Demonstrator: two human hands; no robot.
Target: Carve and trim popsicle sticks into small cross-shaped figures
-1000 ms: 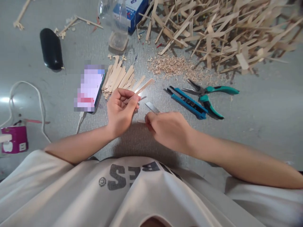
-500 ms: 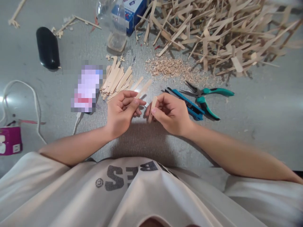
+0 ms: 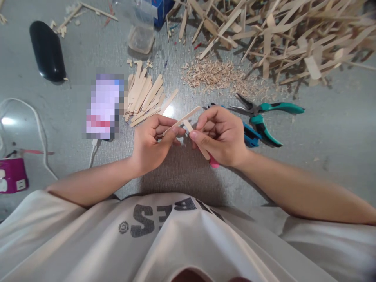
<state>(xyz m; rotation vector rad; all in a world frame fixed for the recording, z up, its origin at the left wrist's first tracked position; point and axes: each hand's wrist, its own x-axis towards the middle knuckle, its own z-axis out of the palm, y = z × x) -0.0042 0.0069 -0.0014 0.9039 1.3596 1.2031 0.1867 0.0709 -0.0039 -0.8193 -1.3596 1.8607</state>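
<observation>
My left hand is closed in a pinch on a wooden craft stick, which slants up to the right. Between the thumb and fingers of my right hand is a second craft stick, slanting down to the right. Its upper end comes close to the first stick; whether they touch I cannot tell. A small pink piece shows beneath my right palm, mostly hidden. Beside the right hand lie pliers with teal handles and a blue tool, partly covered by the hand.
Loose craft sticks lie beyond my left hand, near a phone on a cable. Wood chips form a small heap. A large pile of joined sticks fills the back right. A black case lies left.
The right-hand stick has turned from nearly upright to slanting down-right. The left-hand stick has tilted flatter towards it. A pink piece now shows under my right hand.
</observation>
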